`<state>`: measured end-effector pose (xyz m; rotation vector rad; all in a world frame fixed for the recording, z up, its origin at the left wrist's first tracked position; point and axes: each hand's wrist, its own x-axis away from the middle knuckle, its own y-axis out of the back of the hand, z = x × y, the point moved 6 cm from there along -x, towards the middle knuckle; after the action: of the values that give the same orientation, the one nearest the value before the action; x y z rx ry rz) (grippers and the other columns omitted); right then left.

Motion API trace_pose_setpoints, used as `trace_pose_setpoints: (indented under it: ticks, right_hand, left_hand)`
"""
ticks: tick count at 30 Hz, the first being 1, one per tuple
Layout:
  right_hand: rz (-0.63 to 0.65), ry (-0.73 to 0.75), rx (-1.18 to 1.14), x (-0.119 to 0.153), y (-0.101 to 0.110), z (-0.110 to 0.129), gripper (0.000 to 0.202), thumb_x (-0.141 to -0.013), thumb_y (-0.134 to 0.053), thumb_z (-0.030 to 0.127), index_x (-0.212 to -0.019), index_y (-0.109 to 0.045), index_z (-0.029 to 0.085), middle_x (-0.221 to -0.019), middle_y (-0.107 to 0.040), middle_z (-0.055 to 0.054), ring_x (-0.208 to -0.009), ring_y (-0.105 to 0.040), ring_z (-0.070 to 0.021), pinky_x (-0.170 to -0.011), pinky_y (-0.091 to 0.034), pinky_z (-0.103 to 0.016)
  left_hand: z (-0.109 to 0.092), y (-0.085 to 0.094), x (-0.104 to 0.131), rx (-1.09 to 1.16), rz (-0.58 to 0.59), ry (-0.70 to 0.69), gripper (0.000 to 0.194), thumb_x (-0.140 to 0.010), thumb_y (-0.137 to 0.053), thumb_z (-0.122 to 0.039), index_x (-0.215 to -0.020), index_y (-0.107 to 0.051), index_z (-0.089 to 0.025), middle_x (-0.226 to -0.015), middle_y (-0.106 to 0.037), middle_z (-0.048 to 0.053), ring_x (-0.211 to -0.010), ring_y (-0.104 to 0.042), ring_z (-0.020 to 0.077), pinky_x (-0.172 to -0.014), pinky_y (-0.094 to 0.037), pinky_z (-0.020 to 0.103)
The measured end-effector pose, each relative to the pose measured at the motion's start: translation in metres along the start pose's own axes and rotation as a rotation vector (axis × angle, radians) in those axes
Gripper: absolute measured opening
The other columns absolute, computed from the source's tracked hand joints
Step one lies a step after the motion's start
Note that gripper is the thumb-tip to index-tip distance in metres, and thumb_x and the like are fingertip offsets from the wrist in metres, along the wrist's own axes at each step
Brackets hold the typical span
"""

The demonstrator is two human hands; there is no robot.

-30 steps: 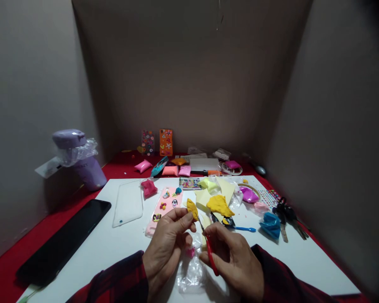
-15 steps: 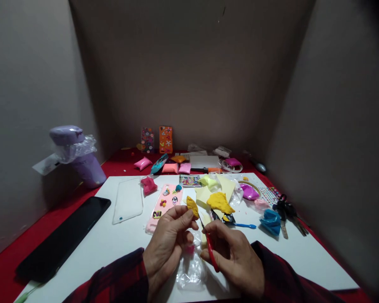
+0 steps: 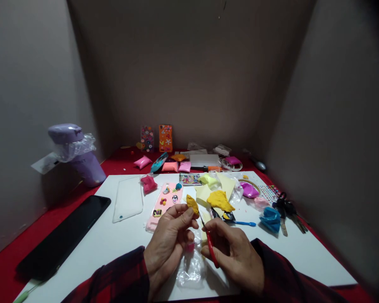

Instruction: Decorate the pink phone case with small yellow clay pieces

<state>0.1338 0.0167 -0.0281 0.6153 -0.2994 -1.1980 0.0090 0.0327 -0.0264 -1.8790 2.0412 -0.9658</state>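
Between the thumb and fingers of my left hand (image 3: 173,235) is a small flat piece of yellow clay (image 3: 192,204). My right hand (image 3: 235,254) grips small scissors (image 3: 211,247) by their red handles, the blades pointing up at the lower edge of that piece. Whether the blades touch the clay I cannot tell. Behind my hands a larger lump of yellow clay (image 3: 220,200) lies over pale yellow paper. A pink phone case (image 3: 154,221) with small decorations is partly covered by my left hand. Crumpled clear plastic (image 3: 191,273) lies below my hands.
To the left are a black phone (image 3: 66,235), a clear phone case (image 3: 128,202) and a purple bottle (image 3: 78,155). On the right lie a blue clay packet (image 3: 270,219), keys (image 3: 289,210) and a blue plastic tool (image 3: 245,224). Two decorated cases (image 3: 166,138) stand at the back.
Almost nothing differs. My hands, the yellow clay piece and the scissors keep nearly the same position, and the whole view has shifted slightly.
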Motion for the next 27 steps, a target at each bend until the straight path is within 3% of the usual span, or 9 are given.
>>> trace_pose_setpoints:
  ticks: [13, 27]
  right_hand:
    - [-0.005, 0.011, -0.022, -0.0009, 0.0001, 0.0003, 0.015, -0.075, -0.059, 0.024, -0.086, -0.049, 0.021, -0.054, -0.050, 0.007, -0.048, -0.043, -0.0101, -0.047, -0.029, -0.022]
    - [0.013, 0.018, -0.042, 0.0005, 0.0004, 0.0018, 0.013, -0.075, -0.056, 0.019, -0.084, -0.048, 0.022, -0.052, -0.045, 0.008, -0.047, -0.037, -0.0103, -0.048, -0.027, -0.022]
  left_hand:
    - [0.0006, 0.0021, -0.0022, 0.021, -0.024, -0.011, 0.015, -0.073, -0.063, -0.013, -0.084, -0.052, -0.014, -0.076, -0.056, 0.002, -0.056, -0.050, 0.0057, -0.040, -0.036, 0.013]
    - [-0.0014, -0.0022, 0.0008, 0.054, -0.011, 0.007, 0.018, -0.070, -0.068, -0.023, -0.080, -0.056, -0.013, -0.072, -0.051, 0.000, -0.054, -0.048, 0.0049, -0.039, -0.037, 0.013]
